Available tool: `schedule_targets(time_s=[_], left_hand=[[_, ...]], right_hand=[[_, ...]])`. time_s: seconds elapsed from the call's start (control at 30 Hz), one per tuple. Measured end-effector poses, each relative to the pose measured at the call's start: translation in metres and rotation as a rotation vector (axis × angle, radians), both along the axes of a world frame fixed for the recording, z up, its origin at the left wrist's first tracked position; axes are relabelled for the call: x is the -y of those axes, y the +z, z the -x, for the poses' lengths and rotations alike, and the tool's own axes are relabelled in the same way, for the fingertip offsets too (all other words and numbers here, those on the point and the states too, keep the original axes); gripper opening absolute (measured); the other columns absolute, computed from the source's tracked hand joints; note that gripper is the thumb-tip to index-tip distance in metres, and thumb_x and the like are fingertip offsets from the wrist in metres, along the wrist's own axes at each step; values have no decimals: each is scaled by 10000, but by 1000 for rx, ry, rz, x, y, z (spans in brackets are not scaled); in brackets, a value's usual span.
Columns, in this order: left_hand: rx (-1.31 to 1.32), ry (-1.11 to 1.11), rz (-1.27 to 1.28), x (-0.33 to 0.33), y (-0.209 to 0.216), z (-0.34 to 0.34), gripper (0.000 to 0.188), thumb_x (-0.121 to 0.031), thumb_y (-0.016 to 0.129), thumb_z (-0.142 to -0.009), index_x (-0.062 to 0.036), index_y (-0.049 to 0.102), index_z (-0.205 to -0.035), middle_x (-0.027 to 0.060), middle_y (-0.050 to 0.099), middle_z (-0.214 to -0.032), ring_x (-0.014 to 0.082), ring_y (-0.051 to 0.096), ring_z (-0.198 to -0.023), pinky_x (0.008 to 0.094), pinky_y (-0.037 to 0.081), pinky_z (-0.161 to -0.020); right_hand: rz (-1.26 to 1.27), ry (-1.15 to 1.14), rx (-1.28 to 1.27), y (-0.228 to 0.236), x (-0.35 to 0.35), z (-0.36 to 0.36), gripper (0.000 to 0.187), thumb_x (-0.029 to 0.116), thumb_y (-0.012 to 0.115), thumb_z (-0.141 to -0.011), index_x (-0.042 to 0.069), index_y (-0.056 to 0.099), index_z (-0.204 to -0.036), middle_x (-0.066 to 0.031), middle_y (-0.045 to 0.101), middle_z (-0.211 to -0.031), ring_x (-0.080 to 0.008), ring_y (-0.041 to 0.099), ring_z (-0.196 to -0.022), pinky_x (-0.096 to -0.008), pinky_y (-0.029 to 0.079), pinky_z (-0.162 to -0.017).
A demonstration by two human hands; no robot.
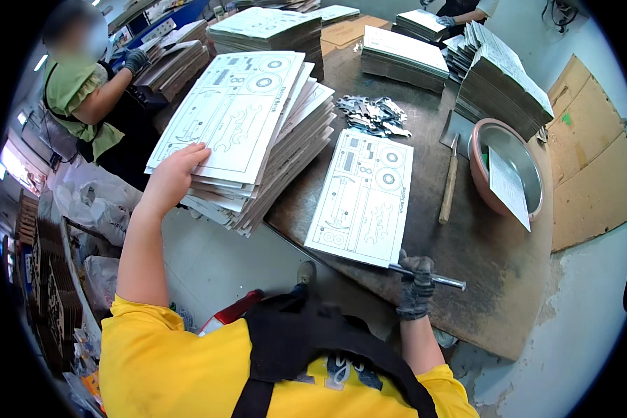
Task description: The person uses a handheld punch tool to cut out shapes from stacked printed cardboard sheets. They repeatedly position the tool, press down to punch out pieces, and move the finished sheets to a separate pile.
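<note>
My bare left hand [177, 169] lies on the near edge of the top board of a tall, uneven stack of printed boards [237, 111], its fingers stretched out over the surface. My right hand [416, 277], in a dark grey glove, is closed round a shiny metal rod [449, 281]. Part of the rod is hidden by the fingers. Just beyond that hand, a single white board [362, 198] printed with outlines of tools and circles lies flat on the brown table [494, 279]. Behind this board is a heap of small silvery metal pieces [374, 115].
A wooden-handled tool [450, 181] lies beside a pink-rimmed basin [478, 167] with a sheet in it. More board stacks [404, 59] stand at the back. One co-worker [83, 97] in green works at left; another person's gloved hand [446, 21] shows at the far end.
</note>
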State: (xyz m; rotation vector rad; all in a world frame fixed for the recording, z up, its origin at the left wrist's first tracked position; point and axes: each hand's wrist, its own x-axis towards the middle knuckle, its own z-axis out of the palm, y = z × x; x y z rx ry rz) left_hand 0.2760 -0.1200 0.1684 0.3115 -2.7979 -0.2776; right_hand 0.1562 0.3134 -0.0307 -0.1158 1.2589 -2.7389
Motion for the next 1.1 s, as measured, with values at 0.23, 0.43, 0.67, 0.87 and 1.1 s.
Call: schedule_targets(time_s=[0.23, 0.43, 0.67, 0.87, 1.1], left_hand=[[-253, -752, -316, -128, -67, 62, 289, 17, 528, -707, -46, 609, -977, 136, 587, -1054, 270, 568, -985, 356, 460, -845], [108, -590, -225, -167, -207, 145, 577, -208, 603, -730, -8, 401, -1233, 166, 370, -1309, 313, 333, -1232, 415, 268, -1023], [143, -518, -176, -170, -240, 155, 543, -245, 527, -775, 12, 402, -1237, 168, 354, -1325, 302, 315, -1247, 413, 245, -1037], [105, -504, -185, -171, -239, 154, 489, -180, 510, -776, 23, 422, -1211, 172, 373, -1307, 310, 347, -1223, 420, 265, -1024], [81, -481, -111, -172, -246, 157, 458, -168, 503, -776, 6, 445, -1196, 155, 399, -1292, 292, 365, -1211, 405, 274, -1018]], right_hand=[[-43, -50, 10, -3, 60, 53, 313, 310, 615, -802, 113, 450, -623, -6, 466, -616, -129, 476, -625, -480, 350, -963], [-221, -121, -12, -39, 122, 126, 290, 254, 544, -832, 32, 513, -647, -77, 560, -635, -171, 563, -699, -357, 422, -855], [-309, -141, -138, -64, 148, 157, 238, 264, 584, -829, 54, 558, -719, -60, 584, -712, -208, 577, -865, -363, 416, -853], [-690, -41, -306, -59, 149, 141, 190, 194, 563, -827, 26, 538, -742, -66, 573, -770, -207, 560, -818, -358, 433, -816], [-1081, 102, -460, -40, 131, 74, 338, 187, 561, -800, -31, 513, -1054, -93, 555, -759, -235, 543, -740, -306, 445, -707]])
